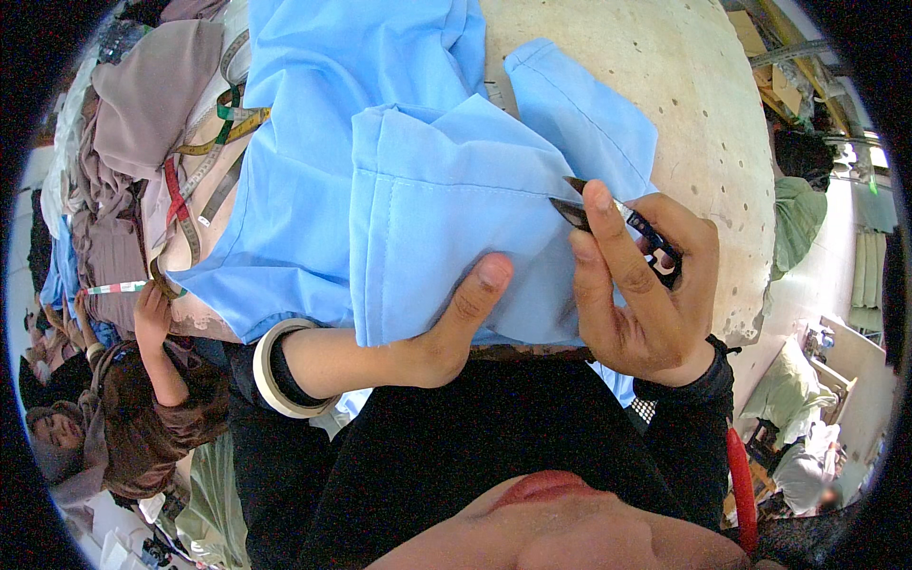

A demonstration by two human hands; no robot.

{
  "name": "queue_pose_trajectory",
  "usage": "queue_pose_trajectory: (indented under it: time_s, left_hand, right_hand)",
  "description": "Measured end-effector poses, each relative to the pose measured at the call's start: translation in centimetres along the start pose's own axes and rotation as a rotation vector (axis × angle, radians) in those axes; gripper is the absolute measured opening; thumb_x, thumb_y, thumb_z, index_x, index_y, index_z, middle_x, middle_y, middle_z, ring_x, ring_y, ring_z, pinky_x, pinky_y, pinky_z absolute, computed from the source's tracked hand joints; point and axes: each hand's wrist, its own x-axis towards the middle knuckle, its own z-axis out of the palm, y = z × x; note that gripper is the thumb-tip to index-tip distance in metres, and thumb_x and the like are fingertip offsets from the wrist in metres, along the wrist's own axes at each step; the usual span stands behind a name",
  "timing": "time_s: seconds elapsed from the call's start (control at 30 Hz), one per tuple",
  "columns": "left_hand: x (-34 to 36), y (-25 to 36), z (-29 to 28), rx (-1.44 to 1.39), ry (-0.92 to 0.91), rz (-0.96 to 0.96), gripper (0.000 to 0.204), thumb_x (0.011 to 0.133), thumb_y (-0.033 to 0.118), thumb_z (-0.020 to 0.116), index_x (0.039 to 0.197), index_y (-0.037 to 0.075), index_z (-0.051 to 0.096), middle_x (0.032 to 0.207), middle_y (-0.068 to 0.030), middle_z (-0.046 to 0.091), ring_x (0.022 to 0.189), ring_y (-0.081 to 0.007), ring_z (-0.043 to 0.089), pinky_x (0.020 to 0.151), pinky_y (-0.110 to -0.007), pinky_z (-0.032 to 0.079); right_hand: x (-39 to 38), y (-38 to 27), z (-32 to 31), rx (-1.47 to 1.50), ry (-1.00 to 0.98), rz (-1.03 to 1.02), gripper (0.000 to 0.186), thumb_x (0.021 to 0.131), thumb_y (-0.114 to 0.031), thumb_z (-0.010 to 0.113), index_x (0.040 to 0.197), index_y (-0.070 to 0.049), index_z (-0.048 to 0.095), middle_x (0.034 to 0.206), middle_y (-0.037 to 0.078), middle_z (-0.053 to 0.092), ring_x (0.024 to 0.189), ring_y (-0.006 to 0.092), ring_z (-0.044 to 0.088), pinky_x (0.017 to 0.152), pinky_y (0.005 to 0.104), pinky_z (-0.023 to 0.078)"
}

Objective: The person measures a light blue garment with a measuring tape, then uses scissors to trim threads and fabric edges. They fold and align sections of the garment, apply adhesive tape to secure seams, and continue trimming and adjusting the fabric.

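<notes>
A light blue garment (446, 228) with stitched seams spreads over the pale table, one piece of it raised toward me. My left hand (442, 332) grips this piece by its near edge, thumb on top and the other fingers hidden beneath the cloth. In my right hand (655, 309) is a pair of thread snips (573, 213) with dark blades and a black handle. Their blades are parted and point left, close to the seam at the cloth's right side. Whether they touch the fabric I cannot tell. A cream ring (269, 370) circles my left sleeve near the wrist.
Measuring tapes (179, 195) lie left of the garment, beside mauve cloth (152, 104). A co-worker's hand (152, 309) reaches in at the table's left edge. The worn tabletop (717, 171) extends right, with green cloth (800, 223) beyond its edge.
</notes>
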Motion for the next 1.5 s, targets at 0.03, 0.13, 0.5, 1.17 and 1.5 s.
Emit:
queue_pose_trajectory:
  time_s: [0.03, 0.13, 0.5, 1.17, 1.5]
  left_hand:
    - [0.0, 0.0, 0.0, -0.005, -0.003, -0.001, 0.036, 0.097, 0.023, 0.058, 0.12, -0.005, 0.06, 0.111, -0.0214, 0.066, 0.099, -0.033, 0.064, 0.086, -0.038, 0.05]
    - [0.1, -0.1, 0.1, -0.033, -0.017, -0.003, 0.035, 0.098, 0.024, 0.057, 0.12, -0.004, 0.06, 0.111, -0.0213, 0.066, 0.1, -0.0331, 0.064, 0.086, -0.038, 0.05]
    - [0.4, -0.6, 0.1, 0.001, 0.07, 0.038, 0.039, 0.1, 0.03, 0.051, 0.118, -0.003, 0.06, 0.107, -0.0199, 0.065, 0.097, -0.0305, 0.064, 0.083, -0.037, 0.049]
    - [0.5, -3.2, 0.0, -0.707, 0.276, -0.17, 0.051, 0.097, 0.039, 0.053, 0.125, -0.004, 0.053, 0.116, -0.0134, 0.06, 0.097, -0.0187, 0.059, 0.085, -0.03, 0.047]
    - [5.2, -1.1, -1.3, -0.599, 0.579, 0.035, 0.01, 0.09, 0.011, 0.059, 0.086, 0.009, 0.05, 0.086, 0.0013, 0.056, 0.08, -0.0049, 0.047, 0.077, -0.023, 0.039]
  right_hand:
    - [0.0, 0.0, 0.0, 0.0, 0.006, -0.001, 0.046, 0.072, -0.014, 0.078, 0.117, -0.015, 0.072, 0.089, 0.007, 0.057, 0.063, 0.0169, 0.048, 0.051, 0.0267, 0.037]
    - [0.3, 0.0, -0.1, -0.001, 0.025, -0.009, 0.045, 0.073, -0.014, 0.079, 0.118, -0.014, 0.072, 0.089, 0.008, 0.057, 0.063, 0.0169, 0.048, 0.051, 0.0268, 0.037]
    - [0.6, 0.2, -0.9, 0.062, -0.095, -0.023, 0.041, 0.09, -0.014, 0.065, 0.126, 0.004, 0.059, 0.097, 0.015, 0.057, 0.078, 0.0206, 0.053, 0.063, 0.0268, 0.043]
    - [2.5, 0.8, 0.0, 1.308, -0.122, 1.209, 0.018, 0.09, -0.026, 0.073, 0.089, -0.009, 0.067, 0.064, -0.008, 0.052, 0.05, 0.0017, 0.04, 0.047, 0.0193, 0.026]
    - [1.7, 1.1, -0.5, 0.742, 0.128, 0.758, 0.032, 0.088, -0.022, 0.075, 0.108, 0.001, 0.068, 0.089, 0.004, 0.067, 0.075, 0.0064, 0.055, 0.069, 0.0197, 0.044]
